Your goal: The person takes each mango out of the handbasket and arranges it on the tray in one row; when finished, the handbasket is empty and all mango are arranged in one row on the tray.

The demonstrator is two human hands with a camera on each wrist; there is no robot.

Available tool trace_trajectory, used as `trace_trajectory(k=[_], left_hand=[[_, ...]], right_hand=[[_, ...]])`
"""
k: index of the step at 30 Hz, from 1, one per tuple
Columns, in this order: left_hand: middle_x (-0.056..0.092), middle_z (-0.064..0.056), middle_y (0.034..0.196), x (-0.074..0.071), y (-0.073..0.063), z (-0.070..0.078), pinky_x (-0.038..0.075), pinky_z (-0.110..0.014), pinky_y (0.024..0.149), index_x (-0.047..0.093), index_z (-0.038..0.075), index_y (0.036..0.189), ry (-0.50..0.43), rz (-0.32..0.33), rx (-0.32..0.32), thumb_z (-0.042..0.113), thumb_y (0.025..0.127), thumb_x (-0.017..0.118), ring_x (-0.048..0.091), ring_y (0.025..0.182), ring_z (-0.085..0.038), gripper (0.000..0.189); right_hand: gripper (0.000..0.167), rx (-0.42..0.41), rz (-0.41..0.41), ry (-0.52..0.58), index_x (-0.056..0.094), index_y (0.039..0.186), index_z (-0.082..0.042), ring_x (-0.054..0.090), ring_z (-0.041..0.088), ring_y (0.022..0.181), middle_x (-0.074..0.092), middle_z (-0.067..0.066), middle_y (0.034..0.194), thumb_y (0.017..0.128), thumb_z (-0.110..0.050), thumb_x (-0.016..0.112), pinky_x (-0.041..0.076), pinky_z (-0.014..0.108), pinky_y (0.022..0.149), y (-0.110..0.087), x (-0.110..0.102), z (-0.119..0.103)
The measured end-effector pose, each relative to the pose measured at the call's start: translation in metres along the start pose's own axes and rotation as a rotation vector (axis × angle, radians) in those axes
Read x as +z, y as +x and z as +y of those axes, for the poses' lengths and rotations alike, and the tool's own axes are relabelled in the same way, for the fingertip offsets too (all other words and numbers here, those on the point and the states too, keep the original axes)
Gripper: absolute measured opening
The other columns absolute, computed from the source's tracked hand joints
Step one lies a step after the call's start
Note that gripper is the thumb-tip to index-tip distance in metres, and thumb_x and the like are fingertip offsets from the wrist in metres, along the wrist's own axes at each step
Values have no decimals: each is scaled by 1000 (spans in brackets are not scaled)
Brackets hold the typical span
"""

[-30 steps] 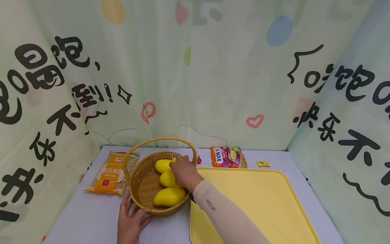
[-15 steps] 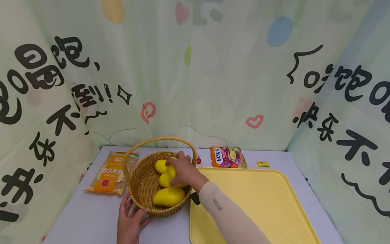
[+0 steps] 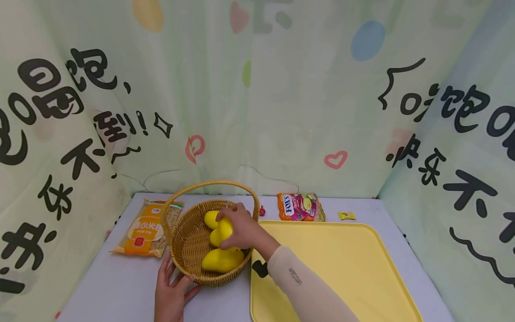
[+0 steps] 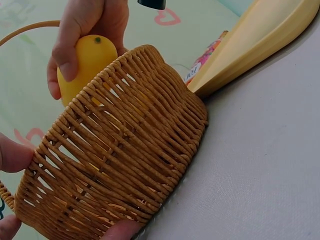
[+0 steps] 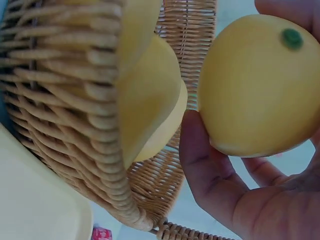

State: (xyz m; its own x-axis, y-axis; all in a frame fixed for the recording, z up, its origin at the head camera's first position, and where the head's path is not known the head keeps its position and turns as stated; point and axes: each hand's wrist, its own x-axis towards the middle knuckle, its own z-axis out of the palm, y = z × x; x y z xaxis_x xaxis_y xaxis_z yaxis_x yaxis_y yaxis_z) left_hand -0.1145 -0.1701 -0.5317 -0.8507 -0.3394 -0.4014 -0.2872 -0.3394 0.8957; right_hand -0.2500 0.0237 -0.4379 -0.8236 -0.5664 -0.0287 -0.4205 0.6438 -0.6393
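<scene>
A brown wicker basket (image 3: 192, 255) with a tall arched handle stands on the table, left of the yellow tray. My right hand (image 3: 242, 229) grips a yellow mango (image 5: 257, 85), thumb and fingers around its sides. Its green stem spot shows in both wrist views, and it is lifted to about the basket's rim. Under and beside it lie other yellow mangoes; the nearest mango (image 3: 222, 260) rests on the basket's right side. My left hand (image 3: 170, 290) holds the basket's near left side, with fingers spread along the weave and one digit at the rim (image 4: 37, 155).
The large yellow tray (image 3: 334, 268) fills the right part of the table. An orange-labelled food bag (image 3: 142, 230) lies left of the basket. Along the back are a lollipop (image 3: 262, 209), a Fox's candy bag (image 3: 301, 207) and a small yellow packet (image 3: 347, 216). Printed curtains enclose the table.
My right hand has closed around a mango and raised it slightly, its wrist drawing back to the right. The left hand and basket keep their place.
</scene>
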Motion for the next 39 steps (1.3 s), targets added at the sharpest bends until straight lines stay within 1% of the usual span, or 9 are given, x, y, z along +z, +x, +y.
trace_trajectory(k=[6, 13, 15, 21, 27, 31, 39], left_hand=[[-1, -15, 179, 1, 1, -1, 63, -61, 92, 1, 36, 172, 6, 5, -2, -7, 95, 57, 34, 154, -51, 104], [-4, -14, 179, 0, 1, -2, 63, -61, 92, 0, 38, 171, 1, 1, -2, -6, 95, 58, 32, 155, -50, 105], [-4, -14, 179, 0, 1, -3, 63, -61, 93, 0, 38, 171, 0, -5, 0, -6, 95, 57, 31, 155, -50, 105], [-6, -14, 179, -1, 1, -3, 63, -61, 93, 0, 39, 171, -7, -16, 1, -5, 96, 58, 29, 156, -49, 105], [-4, -14, 179, -1, 0, -2, 64, -60, 92, 1, 38, 171, -5, -12, 6, -5, 96, 58, 31, 155, -49, 104], [-4, -14, 179, 0, 1, -3, 63, -61, 92, 2, 38, 171, -9, -7, 4, -6, 96, 57, 31, 155, -49, 104], [-5, -14, 179, 0, 2, -3, 62, -63, 93, 2, 38, 171, -8, -3, 6, -6, 96, 57, 30, 156, -50, 104]], right_hand=[[61, -45, 29, 42, 66, 129, -22, 54, 27, 118, 44, 17, 147, 73, -24, 90, 57, 32, 86, -9, 2, 2], [61, -72, 51, 98, 67, 128, -22, 54, 27, 116, 44, 16, 146, 72, -28, 90, 57, 33, 85, -18, 3, 1], [61, -72, 53, 114, 66, 129, -21, 54, 26, 116, 44, 15, 146, 73, -29, 90, 57, 33, 86, -20, 3, 1], [58, -64, 66, 161, 65, 126, -26, 57, 26, 112, 43, 15, 148, 74, -31, 90, 59, 34, 86, -28, 0, 1], [59, -70, 89, 201, 65, 125, -28, 59, 24, 104, 45, 13, 143, 73, -32, 91, 58, 33, 81, -39, -5, 2], [58, -73, 92, 226, 64, 125, -27, 59, 26, 103, 44, 13, 142, 72, -31, 90, 58, 33, 81, -46, -8, 4], [59, -46, 115, 202, 66, 126, -23, 59, 26, 105, 44, 14, 141, 72, -27, 91, 56, 35, 84, -61, -8, 20]])
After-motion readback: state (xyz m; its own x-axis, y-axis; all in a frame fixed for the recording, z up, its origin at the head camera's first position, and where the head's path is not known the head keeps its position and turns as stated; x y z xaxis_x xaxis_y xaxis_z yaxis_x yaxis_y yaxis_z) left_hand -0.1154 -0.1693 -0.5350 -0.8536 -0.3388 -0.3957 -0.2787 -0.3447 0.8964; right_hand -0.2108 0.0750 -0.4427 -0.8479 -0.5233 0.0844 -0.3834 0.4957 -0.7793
